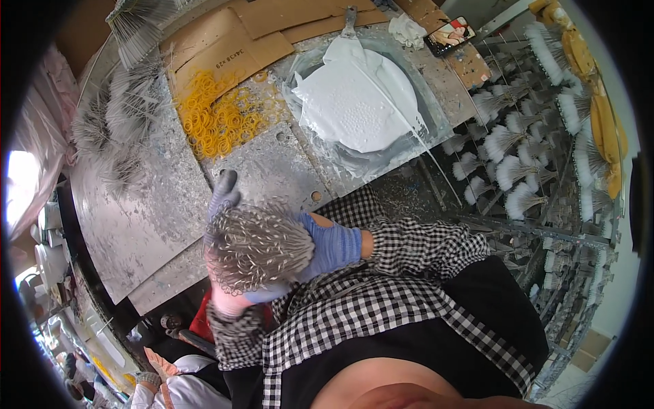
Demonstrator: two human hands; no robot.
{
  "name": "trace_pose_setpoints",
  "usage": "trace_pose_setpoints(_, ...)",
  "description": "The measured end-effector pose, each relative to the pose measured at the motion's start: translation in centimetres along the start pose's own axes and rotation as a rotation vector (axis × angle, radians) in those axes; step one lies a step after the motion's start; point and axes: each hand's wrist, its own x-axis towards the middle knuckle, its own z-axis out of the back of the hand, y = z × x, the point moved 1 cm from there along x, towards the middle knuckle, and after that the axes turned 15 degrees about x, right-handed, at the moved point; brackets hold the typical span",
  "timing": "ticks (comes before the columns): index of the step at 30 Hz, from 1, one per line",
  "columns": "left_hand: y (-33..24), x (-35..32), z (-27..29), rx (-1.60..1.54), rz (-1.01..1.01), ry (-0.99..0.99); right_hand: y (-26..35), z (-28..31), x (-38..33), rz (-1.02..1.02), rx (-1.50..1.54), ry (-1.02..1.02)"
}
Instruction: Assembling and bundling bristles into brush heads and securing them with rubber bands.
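Note:
In front of my body, both gloved hands hold a thick bundle of thin metal wires (262, 249), its many small looped ends turned upward. My left hand (219, 202), in a grey and pink glove, is closed along the bundle's left side, with a dark-tipped finger or thumb sticking up. From the right, my right hand (332, 249), in a blue glove, wraps the other side; some of its fingers are hidden beneath the wires. Just beyond lies a heap of yellow rubber bands (221, 112) on the paint-spattered table (266, 163).
A round mass of white paste (357, 99) with a long thin rod across it covers the table's far right, a scraper (350, 22) behind. Wire bundles (126, 102) lie left; cardboard (231, 44) and a phone (449, 35) sit farther back. Racks of white-tipped wire bundles (511, 150) stand right.

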Motion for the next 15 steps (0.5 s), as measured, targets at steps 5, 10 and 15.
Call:
trace_pose_setpoints(5, -3.2, 0.6, -0.4, -0.384, -0.100, 0.302, 1.3, 0.0, -2.0, -0.244, 0.235, 0.161)
trace_pose_setpoints(10, -4.7, 0.0, -0.6, -0.294, -0.150, 0.156, 5.2, 1.5, 0.0, -0.010, -0.373, 0.151)
trace_pose_setpoints(15, -4.5, 2.4, -0.2, 0.228, -0.470, -0.067, 6.7, 2.6, 1.9, 0.507, -0.938, -0.127)
